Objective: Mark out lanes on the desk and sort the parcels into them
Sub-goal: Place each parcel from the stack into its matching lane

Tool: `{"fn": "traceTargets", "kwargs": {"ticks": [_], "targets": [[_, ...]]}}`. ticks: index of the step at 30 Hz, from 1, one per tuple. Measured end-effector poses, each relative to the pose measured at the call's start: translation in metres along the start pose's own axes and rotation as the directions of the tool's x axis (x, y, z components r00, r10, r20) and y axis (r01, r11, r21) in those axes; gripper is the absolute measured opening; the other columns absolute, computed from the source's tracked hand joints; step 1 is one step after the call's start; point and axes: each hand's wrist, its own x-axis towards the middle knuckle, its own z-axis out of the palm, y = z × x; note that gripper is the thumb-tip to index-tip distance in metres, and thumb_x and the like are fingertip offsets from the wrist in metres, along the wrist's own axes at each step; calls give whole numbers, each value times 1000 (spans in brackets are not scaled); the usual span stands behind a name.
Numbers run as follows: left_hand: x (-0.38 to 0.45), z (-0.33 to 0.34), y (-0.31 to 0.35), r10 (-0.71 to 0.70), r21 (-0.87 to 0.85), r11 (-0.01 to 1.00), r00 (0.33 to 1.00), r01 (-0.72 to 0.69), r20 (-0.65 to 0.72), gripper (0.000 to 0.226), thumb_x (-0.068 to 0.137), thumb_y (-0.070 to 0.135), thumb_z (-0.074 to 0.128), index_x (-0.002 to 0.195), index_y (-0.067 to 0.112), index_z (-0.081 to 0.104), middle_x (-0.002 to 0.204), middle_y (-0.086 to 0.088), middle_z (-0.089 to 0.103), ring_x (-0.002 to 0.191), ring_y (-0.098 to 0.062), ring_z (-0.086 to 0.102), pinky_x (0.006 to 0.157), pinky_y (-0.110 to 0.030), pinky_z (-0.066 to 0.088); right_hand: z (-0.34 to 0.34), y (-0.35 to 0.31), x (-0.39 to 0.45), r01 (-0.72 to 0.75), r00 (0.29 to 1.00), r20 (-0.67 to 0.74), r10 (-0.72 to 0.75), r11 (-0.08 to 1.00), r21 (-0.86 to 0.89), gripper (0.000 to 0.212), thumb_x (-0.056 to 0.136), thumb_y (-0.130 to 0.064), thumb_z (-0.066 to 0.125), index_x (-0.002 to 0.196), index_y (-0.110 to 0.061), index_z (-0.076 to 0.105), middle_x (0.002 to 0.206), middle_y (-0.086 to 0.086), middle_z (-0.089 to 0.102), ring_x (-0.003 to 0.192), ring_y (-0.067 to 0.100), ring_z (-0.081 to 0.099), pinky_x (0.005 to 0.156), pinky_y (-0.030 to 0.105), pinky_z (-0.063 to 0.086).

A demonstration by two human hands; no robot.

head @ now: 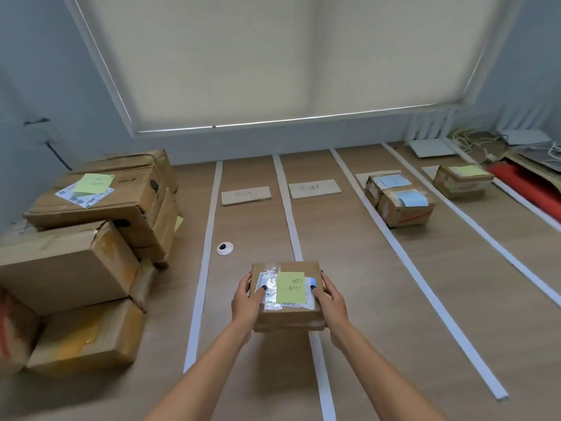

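Note:
A small cardboard parcel (287, 317) with a green sticky note (290, 287) on top is held above the desk, over the second white lane strip (288, 214). My left hand (247, 302) grips its left side, thumb on top. My right hand (331, 302) grips its right side the same way. Several white strips (391, 238) divide the wooden desk (249, 226) into lanes. Two cardboard lane labels (246, 195) lie at the far ends. Two parcels with blue notes (400, 202) sit in a right lane, and one with a green note (461, 179) lies farther right.
A pile of large cardboard boxes (91, 238) fills the desk's left side, the top one bearing a green note. A round cable grommet (225, 248) sits in the first lane. Cables, flat white devices and a red roll (528, 189) crowd the far right corner.

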Motion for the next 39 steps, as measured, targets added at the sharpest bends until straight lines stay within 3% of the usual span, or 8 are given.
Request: {"fn": "traceTargets", "kwargs": {"ticks": [3,7,11,16,22,28,34,39], "targets": [[-9,49,11,13,-3,1000,1000,-13,-13,47,90,10,52,136,19,46,128,-5,58,104,-23,59,82,-31,49,-51,-9,17,-15,1000,20,16,1000,-19,47,91,-25,57,136,-34,44,125,0,58,109,19,60,93,41,52],[-29,116,17,7,-13,1000,1000,-7,0,45,91,12,51,135,18,45,123,-4,58,96,-17,60,72,-25,50,-124,-23,36,-40,999,34,40,999,-9,35,90,-22,59,122,-35,53,114,-4,61,93,14,63,65,28,51],[-48,168,16,-12,29,1000,1000,11,29,47,93,10,49,138,19,41,126,0,55,88,-6,58,54,-9,47,-177,-30,50,-70,997,15,71,997,-32,27,91,-21,57,117,-27,54,106,-5,61,81,8,60,56,21,45],[-49,190,14,-40,52,998,999,40,3,49,93,10,48,140,20,40,130,-2,54,90,-6,56,56,-9,47,-198,-31,61,-109,993,31,110,993,-48,26,91,-20,58,115,-28,54,105,-4,61,80,9,59,56,22,45],[-26,203,13,-66,74,995,998,66,-7,42,94,11,46,134,21,46,103,6,58,81,-2,59,56,-13,46,-202,-27,75,-161,987,16,162,986,-38,29,90,-18,60,119,-21,55,110,2,62,86,12,61,70,33,53],[3,223,25,-58,37,998,998,57,14,35,97,21,47,132,22,48,123,0,60,88,-4,58,56,-12,46,-215,-45,103,-193,981,-9,193,981,-19,28,88,-20,61,115,-26,57,102,-10,63,84,7,59,63,29,50],[1,251,23,-67,-17,998,998,67,-7,38,96,12,46,133,19,49,126,-1,58,94,-12,60,54,-10,49,-232,-34,130,-202,977,-80,199,979,-23,28,88,-16,60,114,-25,54,106,-3,61,92,17,59,89,42,50],[-4,273,22,-66,-28,998,995,64,-70,38,95,12,47,132,19,50,127,-2,59,100,-16,61,64,-17,51,-248,-30,146,-200,979,-33,199,979,-29,30,89,-17,60,117,-22,54,109,-1,61,97,21,60,87,41,49]]}}
